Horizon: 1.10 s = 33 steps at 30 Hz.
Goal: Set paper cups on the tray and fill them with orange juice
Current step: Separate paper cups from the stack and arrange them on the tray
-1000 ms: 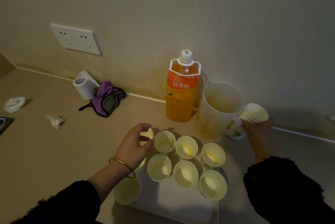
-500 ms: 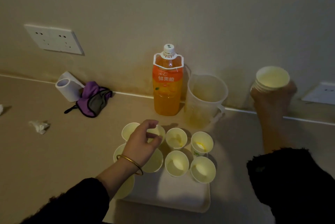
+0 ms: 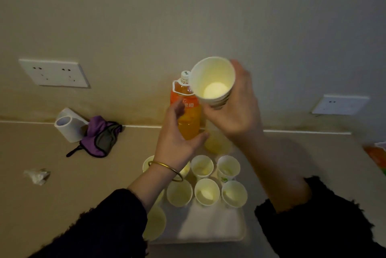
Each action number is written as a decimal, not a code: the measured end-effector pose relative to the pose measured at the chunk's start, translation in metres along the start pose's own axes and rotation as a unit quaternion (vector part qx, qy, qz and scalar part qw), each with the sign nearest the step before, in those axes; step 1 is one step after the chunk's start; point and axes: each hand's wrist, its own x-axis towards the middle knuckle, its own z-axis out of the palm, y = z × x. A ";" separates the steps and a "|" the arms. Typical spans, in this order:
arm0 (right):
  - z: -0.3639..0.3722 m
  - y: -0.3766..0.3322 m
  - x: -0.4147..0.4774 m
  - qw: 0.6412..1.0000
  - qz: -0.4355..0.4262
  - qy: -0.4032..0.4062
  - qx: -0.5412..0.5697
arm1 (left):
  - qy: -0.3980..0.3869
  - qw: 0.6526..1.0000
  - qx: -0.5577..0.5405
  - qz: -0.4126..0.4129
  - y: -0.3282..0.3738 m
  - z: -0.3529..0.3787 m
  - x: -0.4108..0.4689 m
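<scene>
Right grip [image 3: 236,115]: fingers curled around a stack of paper cups [image 3: 212,82], which is held raised and tilted, its open mouth toward the camera, just right of the bottle's cap.
Left grip [image 3: 177,140]: open and holding nothing, fingers relaxed, palm turned toward the right, raised in front of the orange juice bottle [image 3: 188,126]; whether it touches the bottle cannot be told.
Bottle: upright and capped at the back of the surface [image 3: 83,195], against the wall and partly covered by both hands.
Tray [image 3: 211,226]: white, lying on the surface close to the person.
Single cups [image 3: 206,192]: upright in two rows on the tray's far half; five show whole, while others sit partly under the left forearm.
Edge cup [image 3: 155,222]: at the tray's left side; whether it stands on the tray cannot be told.
Contents: the dim light hides whether any cup holds juice.
Jug [image 3: 217,142]: clear, just right of the bottle, mostly hidden behind the right wrist.
Wrist: a gold bangle [image 3: 167,167] on the left arm; dark sleeves on both.
Left of the surface: a white roll [image 3: 66,127] beside a purple cloth [image 3: 100,138], with a crumpled tissue [image 3: 37,176] nearer the person.
Wall: one socket plate [image 3: 54,72] at left, a second plate [image 3: 340,104] at right.
</scene>
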 end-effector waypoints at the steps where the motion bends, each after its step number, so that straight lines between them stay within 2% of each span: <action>1: 0.007 -0.012 -0.009 0.999 -0.002 -0.028 0.022 | 0.015 0.999 -0.018 0.027 0.006 -0.006 0.000; 5: 0.042 -0.036 -0.043 0.989 -0.026 -0.055 0.136 | 0.044 0.995 -0.050 0.068 0.013 -0.030 -0.008; 7: 0.060 -0.037 -0.056 0.974 0.028 -0.093 0.206 | 0.048 0.997 -0.043 0.037 0.003 -0.042 -0.015; 11: 0.074 -0.038 -0.066 0.921 0.132 -0.254 0.265 | 0.066 0.998 0.011 -0.021 -0.026 -0.066 -0.029; 13: 0.073 -0.041 -0.060 0.900 0.189 -0.259 0.296 | 0.054 0.997 0.055 -0.010 -0.040 -0.075 -0.034; 15: 0.079 -0.034 -0.053 0.913 0.193 -0.244 0.263 | 0.037 0.994 0.103 0.020 -0.052 -0.083 -0.040; 20: 0.096 -0.023 -0.051 0.927 0.189 -0.286 0.149 | -0.001 0.991 0.132 0.018 -0.065 -0.094 -0.052; 23: 0.100 -0.020 -0.054 0.930 0.181 -0.297 0.121 | -0.008 0.988 0.150 0.048 -0.063 -0.097 -0.055; 29: 0.097 -0.016 -0.058 0.933 0.165 -0.293 0.127 | -0.023 0.984 0.173 0.030 -0.089 -0.098 -0.057; 33: 0.089 -0.028 -0.060 0.906 0.179 -0.326 0.201 | -0.012 0.985 0.172 0.016 -0.093 -0.097 -0.056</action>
